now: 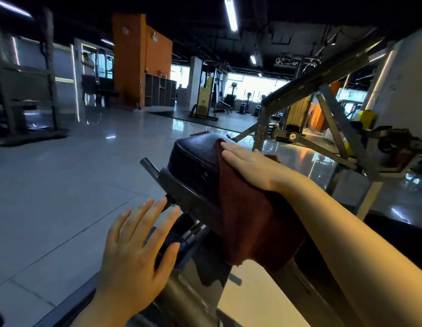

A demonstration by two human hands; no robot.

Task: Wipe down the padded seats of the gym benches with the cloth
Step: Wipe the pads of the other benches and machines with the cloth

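Head view: her right hand [250,165] lies flat, fingers straight, pressing the dark red cloth [250,223] onto the black padded seat [196,154]. Cloth drapes off the seat's near edge. Left hand [134,253] hovers spread wide, holding nothing, beside the metal frame [181,194].

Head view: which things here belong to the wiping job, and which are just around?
Job:
- cloth, dark red, draped over the seat
- padded seat, black
- right hand, flat on the cloth
- left hand, open, beside the seat's frame

Just around:
- cubby shelf
- orange pillar
- yellow machine
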